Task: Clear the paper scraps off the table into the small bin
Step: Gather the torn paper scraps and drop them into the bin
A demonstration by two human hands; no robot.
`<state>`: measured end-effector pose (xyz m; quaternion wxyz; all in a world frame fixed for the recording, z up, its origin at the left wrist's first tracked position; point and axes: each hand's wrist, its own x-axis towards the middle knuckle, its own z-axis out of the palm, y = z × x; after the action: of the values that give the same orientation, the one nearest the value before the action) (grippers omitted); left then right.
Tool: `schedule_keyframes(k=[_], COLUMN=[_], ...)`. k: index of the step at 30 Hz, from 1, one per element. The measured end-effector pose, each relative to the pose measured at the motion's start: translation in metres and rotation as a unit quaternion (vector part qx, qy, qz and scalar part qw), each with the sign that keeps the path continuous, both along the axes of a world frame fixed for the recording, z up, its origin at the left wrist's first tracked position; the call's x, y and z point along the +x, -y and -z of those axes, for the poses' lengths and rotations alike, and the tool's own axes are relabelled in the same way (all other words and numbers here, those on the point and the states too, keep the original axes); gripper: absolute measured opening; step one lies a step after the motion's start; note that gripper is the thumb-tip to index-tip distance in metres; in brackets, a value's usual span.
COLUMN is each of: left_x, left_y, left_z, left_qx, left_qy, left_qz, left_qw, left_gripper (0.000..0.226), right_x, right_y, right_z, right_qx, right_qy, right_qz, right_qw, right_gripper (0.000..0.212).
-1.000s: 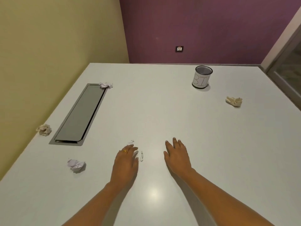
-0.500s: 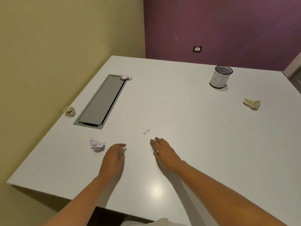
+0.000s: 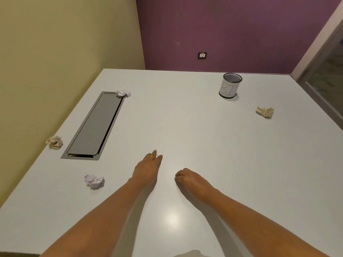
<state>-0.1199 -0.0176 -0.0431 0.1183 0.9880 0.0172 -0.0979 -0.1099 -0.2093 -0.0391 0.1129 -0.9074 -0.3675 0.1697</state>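
Left hand (image 3: 146,169) flat, fingers spread on pale grey counter (image 3: 204,145); right hand (image 3: 187,178) curled shut, contents unseen. Four crumpled paper balls scattered, nearest lilac one (image 3: 94,180) beside left forearm. Small mesh bin (image 3: 230,85) far right. Next, probably: grab, carry across.

Cable hatch (image 3: 93,127): long grey metal flap, set flush in the tabletop near its left edge
Wall socket (image 3: 202,55): small dark plate on the purple wall
Left wall: yellow
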Motion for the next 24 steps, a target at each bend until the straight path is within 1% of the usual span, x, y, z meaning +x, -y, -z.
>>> schedule_keyframes(k=[1, 2, 3, 4, 5, 7, 8, 10, 12, 15, 16, 20, 22, 24], left_x=[0.001, 0.002, 0.005, 0.008, 0.011, 0.022, 0.027, 0.036, 0.048, 0.075, 0.087, 0.15, 0.183, 0.218], left_y=[0.001, 0.001, 0.002, 0.003, 0.004, 0.003, 0.001, -0.002, 0.001, 0.018, 0.024, 0.045, 0.062, 0.084], left_z=[-0.003, -0.004, -0.003, -0.002, -0.001, 0.007, 0.011, 0.016, 0.014, 0.001, -0.001, 0.001, -0.004, -0.011], left_qx=[0.01, -0.001, -0.021, -0.054, -0.058, -0.072, -0.072, -0.038, -0.045, -0.047, -0.047, -0.099, -0.101, -0.102], left_qy=[-0.003, -0.004, -0.001, 0.016, 0.03, 0.041, 0.035, 0.01, -0.009, 0.005, 0.007, 0.034, 0.035, 0.048], left_qz=[0.002, 0.003, 0.002, -0.014, -0.026, -0.045, -0.039, 0.006, 0.023, 0.034, 0.037, 0.028, 0.045, 0.062], left_qw=[1.0, 1.0, 1.0, 0.998, 0.998, 0.996, 0.996, 0.999, 0.999, 0.998, 0.998, 0.994, 0.993, 0.992], left_gripper=[0.049, 0.047, 0.038, 0.025, 0.015, 0.023, 0.023, 0.011, 0.018, 0.019, 0.02, 0.017, 0.016, 0.021], right_x=[0.003, 0.006, 0.011, 0.017, 0.022, 0.037, 0.044, 0.059, 0.076, 0.107, 0.119, 0.171, 0.199, 0.231], right_y=[0.005, 0.01, 0.015, 0.019, 0.023, 0.034, 0.04, 0.05, 0.06, 0.074, 0.079, 0.093, 0.099, 0.107], right_z=[0.0, -0.001, -0.001, 0.0, -0.001, 0.0, -0.001, -0.002, -0.001, -0.003, -0.003, -0.012, -0.019, -0.023], right_qx=[0.003, 0.003, 0.011, 0.013, 0.015, 0.021, 0.022, 0.027, 0.028, 0.042, 0.047, 0.075, 0.09, 0.108], right_qy=[0.011, 0.004, -0.032, -0.058, -0.061, -0.06, -0.05, -0.029, -0.011, 0.001, 0.008, 0.05, 0.069, 0.081], right_qz=[0.002, 0.011, 0.04, 0.065, 0.081, 0.104, 0.11, 0.117, 0.125, 0.151, 0.158, 0.171, 0.176, 0.186], right_qw=[1.0, 1.0, 0.999, 0.996, 0.995, 0.993, 0.992, 0.992, 0.992, 0.988, 0.986, 0.981, 0.978, 0.973], right_gripper=[0.024, 0.024, 0.023, 0.021, 0.02, 0.02, 0.019, 0.018, 0.017, 0.018, 0.018, 0.017, 0.015, 0.018])
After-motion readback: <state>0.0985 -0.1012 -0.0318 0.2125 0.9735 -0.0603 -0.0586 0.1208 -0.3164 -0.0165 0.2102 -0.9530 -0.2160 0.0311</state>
